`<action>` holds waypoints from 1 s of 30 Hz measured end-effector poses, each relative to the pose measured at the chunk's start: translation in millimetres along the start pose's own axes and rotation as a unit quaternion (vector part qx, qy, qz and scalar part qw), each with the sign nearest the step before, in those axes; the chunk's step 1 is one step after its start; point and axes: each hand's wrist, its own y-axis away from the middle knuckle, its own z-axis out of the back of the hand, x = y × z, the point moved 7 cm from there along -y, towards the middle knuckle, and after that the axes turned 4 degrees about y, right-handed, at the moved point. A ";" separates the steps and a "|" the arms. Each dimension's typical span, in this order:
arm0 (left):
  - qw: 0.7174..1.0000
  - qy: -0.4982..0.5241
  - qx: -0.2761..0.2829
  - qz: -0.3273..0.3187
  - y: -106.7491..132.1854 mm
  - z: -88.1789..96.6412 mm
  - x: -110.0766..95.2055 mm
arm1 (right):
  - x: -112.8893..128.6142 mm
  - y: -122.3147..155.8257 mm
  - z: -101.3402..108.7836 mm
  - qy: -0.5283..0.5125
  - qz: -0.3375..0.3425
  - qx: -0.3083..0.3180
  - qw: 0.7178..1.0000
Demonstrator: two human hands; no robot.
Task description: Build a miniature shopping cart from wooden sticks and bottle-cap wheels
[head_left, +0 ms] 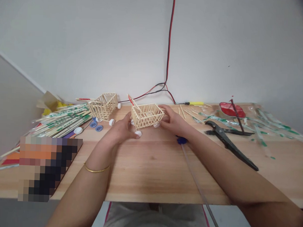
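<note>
A small cart built of pale wooden sticks point(148, 116) stands upright at the middle of the table, with white round wheels and a red-marked handle. My left hand point(122, 128) is closed around its left end, the thumb by a front white wheel point(138, 134). At the cart's other end, my right hand point(171, 121) grips the side near the right wheels; some of its fingertips are hidden behind the sticks. A second, similar stick cart point(104, 106) sits to the left, touched by neither hand.
Wrapped wooden sticks point(65, 121) pile up at the left near blue bottle caps point(99, 128). Black cutters point(230, 143) lie at right among torn wrappers point(261, 131). A glue stick with a blue end point(182, 140) lies under my right forearm. A yellow-handled tool point(195, 103) is by the wall.
</note>
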 end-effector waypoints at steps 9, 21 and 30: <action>1.000 -0.009 0.010 -0.004 3.9 1.0 -7.9 | 2.1 0.6 -2.4 -0.048 -0.010 0.012 0.999; 1.000 -0.014 0.019 0.008 5.0 1.1 -9.4 | -4.6 -0.3 -7.8 -0.081 0.004 0.028 0.996; 0.999 -0.024 0.022 0.026 4.0 1.4 -3.4 | 0.0 0.0 -6.0 -0.060 -0.012 0.024 0.998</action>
